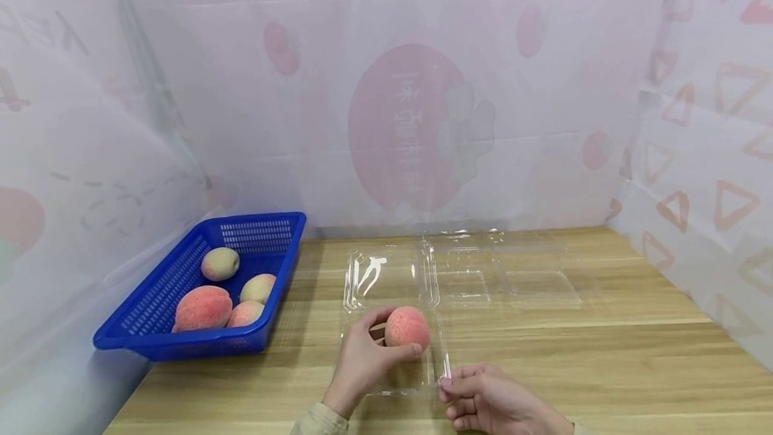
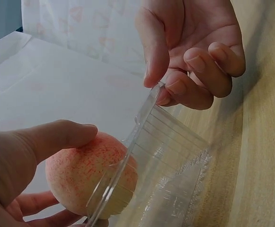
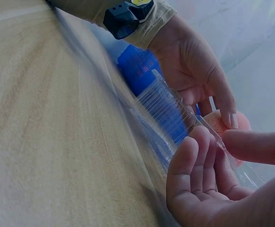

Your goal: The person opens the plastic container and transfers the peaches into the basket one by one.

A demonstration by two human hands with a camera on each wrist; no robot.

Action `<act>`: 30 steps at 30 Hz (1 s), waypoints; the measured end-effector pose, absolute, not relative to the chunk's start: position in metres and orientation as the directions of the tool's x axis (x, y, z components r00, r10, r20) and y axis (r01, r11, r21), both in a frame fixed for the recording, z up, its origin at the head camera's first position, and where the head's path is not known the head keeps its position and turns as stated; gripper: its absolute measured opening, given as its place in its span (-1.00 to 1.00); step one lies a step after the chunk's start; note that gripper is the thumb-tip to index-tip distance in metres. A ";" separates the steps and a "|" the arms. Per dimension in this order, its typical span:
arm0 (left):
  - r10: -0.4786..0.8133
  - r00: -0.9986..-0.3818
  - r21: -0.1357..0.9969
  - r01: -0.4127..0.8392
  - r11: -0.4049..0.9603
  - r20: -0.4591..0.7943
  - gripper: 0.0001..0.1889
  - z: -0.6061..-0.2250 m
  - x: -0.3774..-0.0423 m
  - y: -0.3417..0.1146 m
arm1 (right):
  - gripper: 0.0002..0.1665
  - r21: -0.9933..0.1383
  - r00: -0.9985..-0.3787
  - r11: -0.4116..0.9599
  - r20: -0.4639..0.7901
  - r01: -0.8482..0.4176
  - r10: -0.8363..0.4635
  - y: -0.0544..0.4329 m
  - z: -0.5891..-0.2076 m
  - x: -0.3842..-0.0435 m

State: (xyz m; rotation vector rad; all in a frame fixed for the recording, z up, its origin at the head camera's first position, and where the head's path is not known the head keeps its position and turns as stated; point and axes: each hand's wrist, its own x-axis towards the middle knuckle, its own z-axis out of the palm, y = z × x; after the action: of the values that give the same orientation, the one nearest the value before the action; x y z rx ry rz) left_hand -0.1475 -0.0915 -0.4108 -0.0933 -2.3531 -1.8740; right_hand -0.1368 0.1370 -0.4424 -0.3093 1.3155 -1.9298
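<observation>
A pink peach [image 1: 407, 329] is held in my left hand [image 1: 371, 358], thumb on the near side and fingers behind. It sits over the near half of an open clear plastic clamshell box [image 1: 392, 277], whose other half lies flat behind. In the left wrist view the peach [image 2: 91, 172] is partly seen through the box wall [image 2: 170, 142]. My right hand [image 1: 492, 398] pinches the box's near right rim between thumb and forefinger; the other fingers are loosely curled. The right wrist view shows that pinch at the rim [image 3: 213, 135] too.
At the left stands a blue plastic basket [image 1: 272, 314] holding several peaches, among them a pink one [image 1: 204, 307] and a pale one [image 1: 220, 264]. More clear plastic boxes [image 1: 513, 280] lie behind on the right of the wooden table [image 1: 604, 361]. Printed sheets [image 1: 314, 119] wall the back and sides.
</observation>
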 end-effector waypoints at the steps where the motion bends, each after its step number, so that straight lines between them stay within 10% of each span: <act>1: -0.036 -0.990 0.966 0.128 0.224 0.139 -0.23 -0.410 -0.148 -0.091 | -0.87 -0.875 -0.681 -0.174 -0.212 0.451 -0.701 0.137 -0.442 -0.137; 30: -0.149 -0.972 0.974 0.158 0.164 0.183 -0.19 -0.390 -0.146 -0.104 | -0.87 -0.864 -0.682 -0.190 -0.215 0.467 -0.699 0.138 -0.443 -0.138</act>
State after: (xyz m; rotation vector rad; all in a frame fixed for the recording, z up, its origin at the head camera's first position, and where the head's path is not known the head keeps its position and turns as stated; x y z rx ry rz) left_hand -0.1455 -0.1036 -0.3897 -0.0085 -2.2033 -1.8907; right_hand -0.1375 0.1377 -0.4429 -0.2908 1.2980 -1.9465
